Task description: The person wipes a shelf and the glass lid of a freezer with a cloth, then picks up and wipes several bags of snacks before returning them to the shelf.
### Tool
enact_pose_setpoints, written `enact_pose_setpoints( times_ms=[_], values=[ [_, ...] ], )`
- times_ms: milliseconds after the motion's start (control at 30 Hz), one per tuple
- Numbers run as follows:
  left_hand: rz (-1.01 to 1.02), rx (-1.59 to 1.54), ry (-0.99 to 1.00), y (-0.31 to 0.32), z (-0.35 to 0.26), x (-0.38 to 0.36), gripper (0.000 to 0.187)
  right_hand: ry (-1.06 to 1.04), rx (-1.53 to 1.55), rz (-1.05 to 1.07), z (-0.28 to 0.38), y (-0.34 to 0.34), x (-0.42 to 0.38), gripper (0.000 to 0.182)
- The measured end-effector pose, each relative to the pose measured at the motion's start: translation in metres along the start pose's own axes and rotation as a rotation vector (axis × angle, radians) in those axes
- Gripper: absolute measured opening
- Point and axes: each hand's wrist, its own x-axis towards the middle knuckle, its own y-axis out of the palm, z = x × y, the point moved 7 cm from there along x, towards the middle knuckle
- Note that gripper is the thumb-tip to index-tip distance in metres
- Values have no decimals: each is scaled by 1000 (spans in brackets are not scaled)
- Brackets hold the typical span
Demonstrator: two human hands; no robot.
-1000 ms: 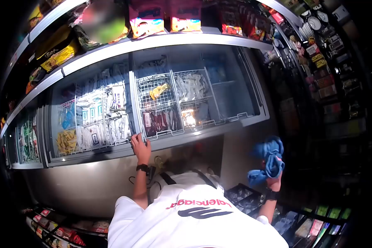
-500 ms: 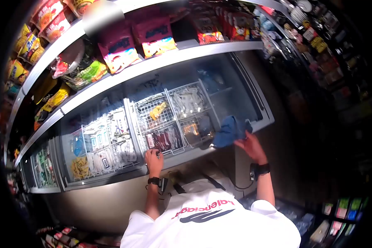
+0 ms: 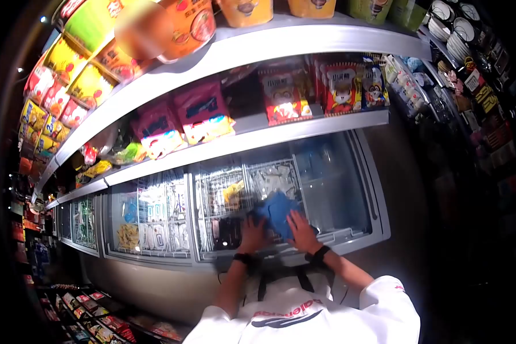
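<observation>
A crumpled blue cloth (image 3: 278,213) lies over the chest freezer's right section, between my two hands. My right hand (image 3: 301,232) is on the cloth's right side, its fingers bent onto the fabric. Beside the cloth's left edge is my left hand (image 3: 252,235); motion smears its fingers, so its grip does not show. Under the glass, wire baskets (image 3: 211,203) hold packaged goods, among them a yellow package (image 3: 233,195) and dark red packs (image 3: 228,235). The freezer's frame (image 3: 358,243) runs in front and to the right.
Above the freezer, a shelf edge (image 3: 258,136) carries bagged snacks, including pink bags (image 3: 202,114) and red bags (image 3: 284,97). A higher shelf (image 3: 304,43) holds instant noodle tubs (image 3: 186,28). More packaged goods (image 3: 97,321) stand at lower left, and racks of goods (image 3: 458,74) rise at right.
My right hand has brought the blue cloth leftward from the freezer's right front edge. My left hand has moved right, off the front rim to the cloth. The view has tilted up.
</observation>
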Motion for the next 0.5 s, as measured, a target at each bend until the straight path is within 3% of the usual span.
enact_pose_setpoints(
  times_ms=[100,133,233,267,433,467,500],
  values=[
    [92,115,-7,10,-20,31,110,-4,-110,132,-2,1,24,96],
    [35,101,83,10,-20,39,105,-18,8,31,-8,-4,36,93],
    [-168,156,222,32,0,63,105,-5,-118,151,-32,14,72,85],
    [-158,195,221,32,1,73,96,-38,-108,82,-42,11,85,88],
    [-139,102,196,5,10,136,104,-199,179,-230,-83,-16,138,90],
    [87,305,88,42,47,157,102,-214,169,-225,-91,-18,150,90],
    [75,296,93,44,55,167,101,-221,160,-224,-98,-19,164,89]
  ],
)
